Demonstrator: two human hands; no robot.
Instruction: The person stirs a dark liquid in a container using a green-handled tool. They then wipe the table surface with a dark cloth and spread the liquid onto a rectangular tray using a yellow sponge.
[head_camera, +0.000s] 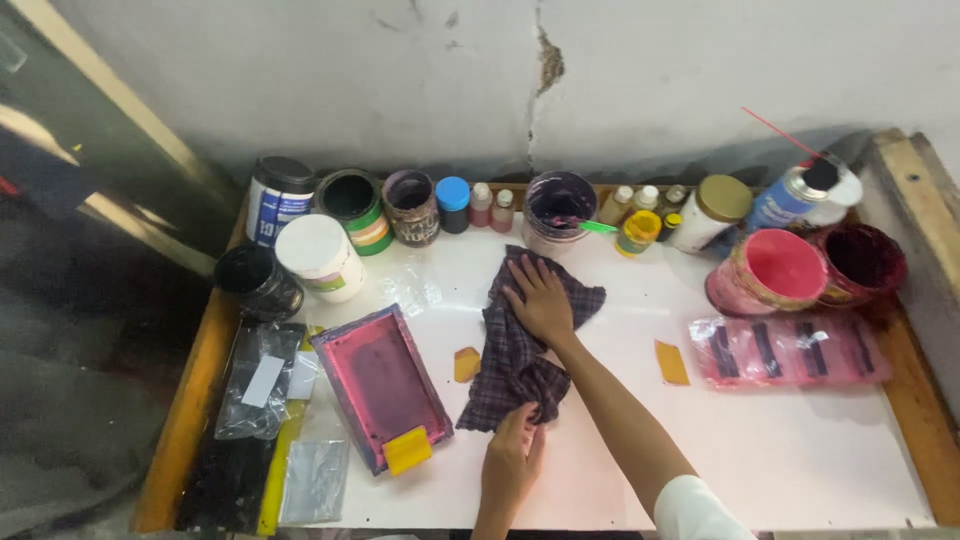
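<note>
your right hand fingers lie spread flat on the plaid cloth; your left hand pinches its bunched lower end. it lies on the white table, between the pink screen frame and an orange card.

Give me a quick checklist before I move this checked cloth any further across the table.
1. Right hand flat on the checked cloth: ok.
2. Left hand pinching the cloth's near edge: ok.
3. Cloth apart from the pink screen frame: ok.
4. Small orange piece touching the cloth's left edge: not ok.
5. Purple paint tub just beyond the cloth's far edge, lid off: not ok.
6. Cloth clean or stained underneath: cannot tell.
</note>
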